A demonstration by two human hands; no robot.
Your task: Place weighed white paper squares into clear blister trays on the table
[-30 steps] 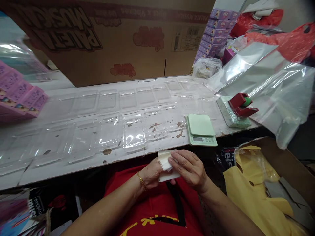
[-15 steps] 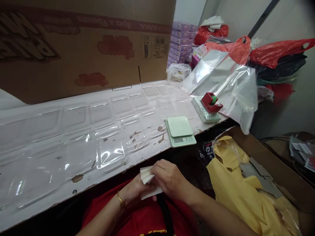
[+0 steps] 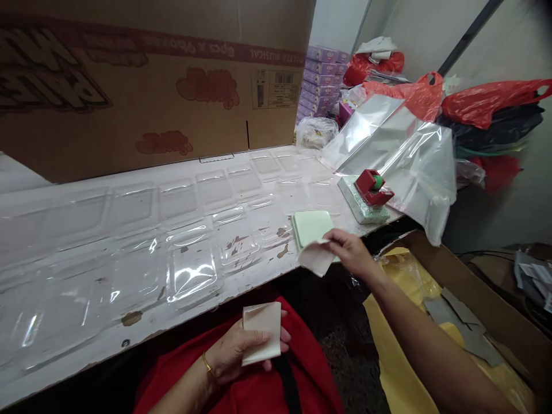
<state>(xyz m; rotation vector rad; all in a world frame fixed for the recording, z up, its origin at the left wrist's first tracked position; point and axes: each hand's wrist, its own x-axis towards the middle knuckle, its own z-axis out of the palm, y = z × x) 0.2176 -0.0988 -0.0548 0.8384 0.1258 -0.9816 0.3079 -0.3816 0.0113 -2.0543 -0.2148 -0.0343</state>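
Note:
My left hand point(image 3: 241, 348), with a thin gold bracelet at its wrist, grips a stack of off-white square sheets point(image 3: 264, 330) above my lap. The thumb presses on top and the fingers wrap beneath. Out to the right, my right hand point(image 3: 347, 250) pinches a thin off-white sheet point(image 3: 318, 257) by its edge. That sheet hangs tilted over the front of a pale green kitchen scale point(image 3: 313, 224) and hides its display. Whether it touches the scale I cannot tell. Whether it is one sheet or more is also unclear.
Rows of clear plastic trays point(image 3: 192, 267) cover the white table. A large cardboard box point(image 3: 159, 115) stands behind them. Right of the scale, a red tape dispenser point(image 3: 373, 187) rests on a speckled block, beside clear plastic bags point(image 3: 392, 149). An open carton point(image 3: 487, 287) holds yellow wrapping.
My hands have moved apart. The right one has gone up and right to the scale with a sheet from the stack, while the left keeps the stack over my lap.

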